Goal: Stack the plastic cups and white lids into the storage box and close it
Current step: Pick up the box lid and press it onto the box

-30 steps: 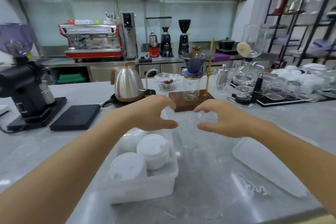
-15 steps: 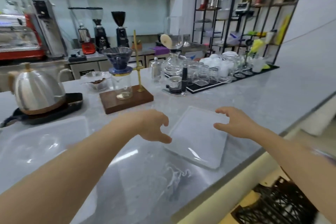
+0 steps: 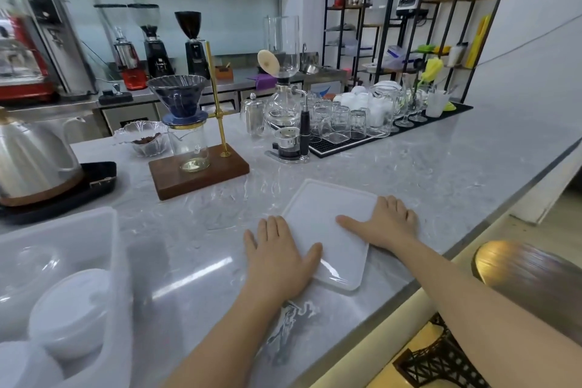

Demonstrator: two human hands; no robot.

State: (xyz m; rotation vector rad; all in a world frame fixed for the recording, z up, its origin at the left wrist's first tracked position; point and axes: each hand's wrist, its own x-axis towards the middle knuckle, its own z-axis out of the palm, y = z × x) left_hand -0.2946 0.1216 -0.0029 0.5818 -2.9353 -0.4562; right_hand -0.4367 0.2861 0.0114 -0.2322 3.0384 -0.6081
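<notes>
fingers (image 3: 267, 230) of left hand (image 3: 277, 257) lay straight, flat across the near-left edge of the box lid (image 3: 330, 230); those of right hand (image 3: 382, 224) spread flat on its right edge, gripping nothing. stretched wide beneath: grey marble bench (image 3: 425, 167). sat open at far left: storage box (image 3: 116, 261), white lids (image 3: 72, 309) stacked inside, well apart from the lid. stood behind: kettle (image 3: 31, 157), then pour-over stand (image 3: 195, 164), then glass bowl (image 3: 143, 138).
</notes>
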